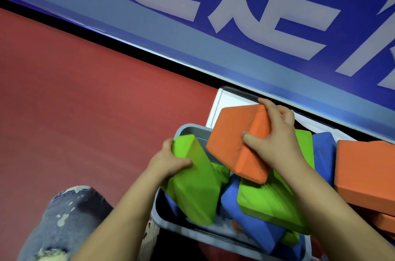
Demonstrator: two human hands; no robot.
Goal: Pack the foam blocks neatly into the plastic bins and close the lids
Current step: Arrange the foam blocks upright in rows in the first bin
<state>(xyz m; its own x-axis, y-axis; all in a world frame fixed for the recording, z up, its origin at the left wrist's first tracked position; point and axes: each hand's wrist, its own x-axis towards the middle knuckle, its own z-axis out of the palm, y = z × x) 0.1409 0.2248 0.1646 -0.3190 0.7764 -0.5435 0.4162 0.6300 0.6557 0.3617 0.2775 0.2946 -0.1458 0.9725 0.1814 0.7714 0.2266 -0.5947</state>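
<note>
1. Far left: we see a knee in faded jeans over the red floor.
2. Left hand clamped on a green foam block, tilted, its lower end inside the grey bin.
3. Centre: blue block and another green block lie jumbled in the bin.
4. Right hand grips an orange block, held above the pile.
5. Far right: an orange stack just beside the bin; blue banner behind.
</note>
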